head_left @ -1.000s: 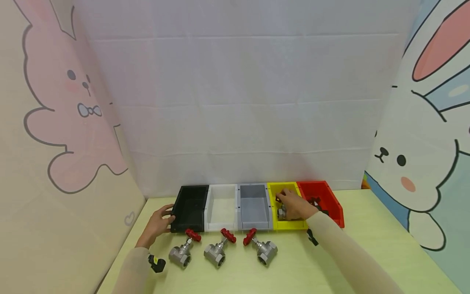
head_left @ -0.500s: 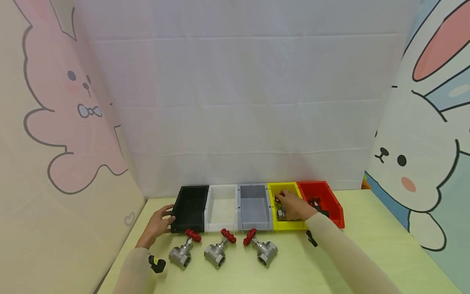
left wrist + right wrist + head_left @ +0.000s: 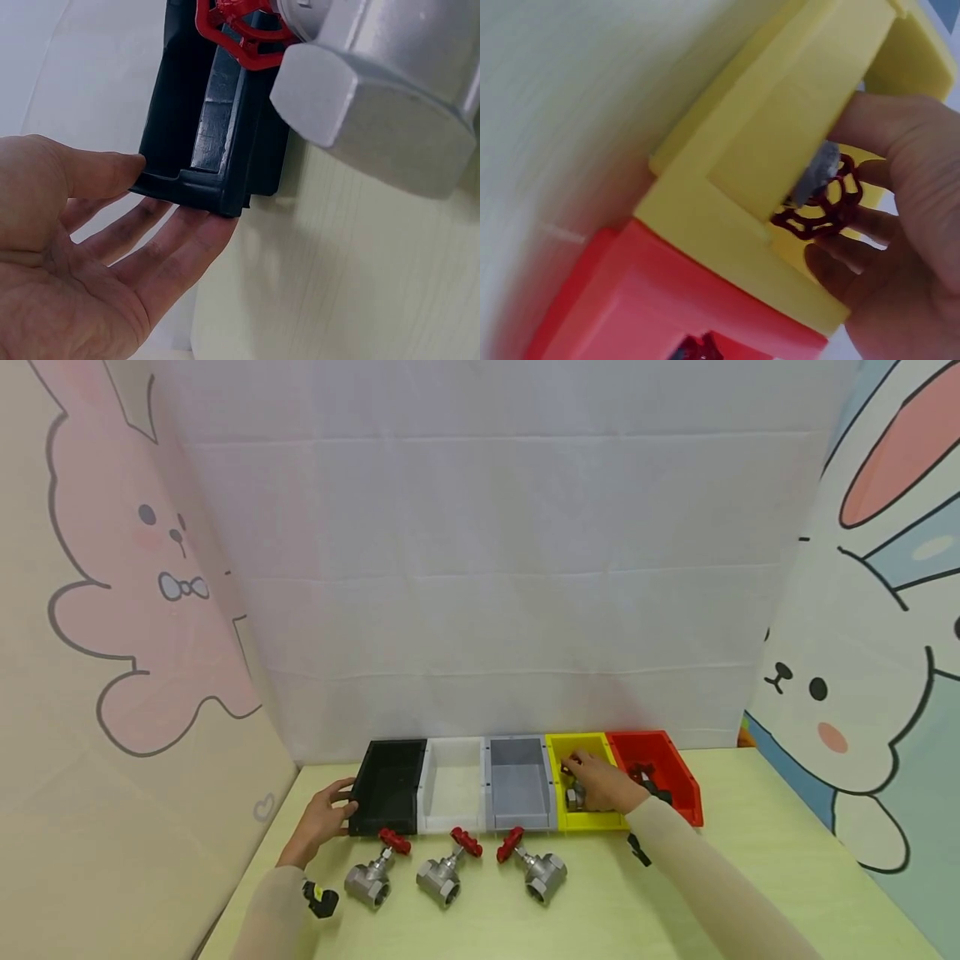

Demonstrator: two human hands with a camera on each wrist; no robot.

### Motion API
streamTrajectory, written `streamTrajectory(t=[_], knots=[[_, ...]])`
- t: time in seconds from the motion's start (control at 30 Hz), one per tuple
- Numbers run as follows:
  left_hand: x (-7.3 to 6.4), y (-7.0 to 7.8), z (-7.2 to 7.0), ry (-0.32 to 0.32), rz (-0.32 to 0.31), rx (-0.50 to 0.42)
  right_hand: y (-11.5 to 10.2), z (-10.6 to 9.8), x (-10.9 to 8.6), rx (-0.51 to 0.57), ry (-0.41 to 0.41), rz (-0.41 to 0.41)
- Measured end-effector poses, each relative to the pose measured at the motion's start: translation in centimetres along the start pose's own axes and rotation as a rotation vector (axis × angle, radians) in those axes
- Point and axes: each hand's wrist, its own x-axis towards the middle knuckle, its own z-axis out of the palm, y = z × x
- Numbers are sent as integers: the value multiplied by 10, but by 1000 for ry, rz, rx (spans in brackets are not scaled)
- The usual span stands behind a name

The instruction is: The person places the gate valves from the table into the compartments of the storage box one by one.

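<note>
A: Head view first, what's changing?

B: Honestly, almost nothing versus half a second ago. The right hand (image 3: 600, 777) is staying down in the yellow bin (image 3: 592, 821), fingers curling round a silver valve (image 3: 575, 797). The left hand (image 3: 318, 818) is hanging on to the side of the black bin (image 3: 382, 820).

A: Everything else?

B: Sitting tight. The leftmost valve (image 3: 367, 882), middle valve (image 3: 438, 877) and third valve (image 3: 545, 874) are lying on the table (image 3: 465, 935) in front of the bins. A white bin (image 3: 452, 822) and grey bin (image 3: 521, 821) are standing between the black and yellow ones. A dark-wheeled fitting (image 3: 642, 772) is showing in the red bin (image 3: 667, 747), partly hidden by the right arm.

A: Left wrist view?

B: The thumb is resting over the rim and the fingers are bracing the outside, so that hand is pinching the black bin. A big silver body with a red wheel is looming near the lens, probably the leftmost valve.

A: Right wrist?

B: Fingers are bending behind a dark red handwheel (image 3: 821, 214). The thumb is disappearing behind the yellow wall, so I can't tell where its tip is pressing. It's looking like a proper grasp on the silver valve, though.

A: Meaning what for the job?

B: My take: the handling is pausing. The valve is sitting inside the yellow bin, but the hand isn't letting go, so I'm not calling that bit finished.
</note>
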Motion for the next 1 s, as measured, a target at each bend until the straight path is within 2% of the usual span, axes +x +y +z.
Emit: streamTrajectory(t=[0.33, 0.5, 0.73, 1.0], knots=[[0, 0, 0, -2, -8, -7, -4, -11, -8, 20, -38, 21], [0, 0, 1, -2, -7, -3, -6, -18, -12, 15, -5, 0], [1, -1, -1, -6, -10, -12, -13, -30, -19, 23, -5, 19], [0, 0, -1, -9, -7, -13, -17, -42, -29, 35, 33, -21]])
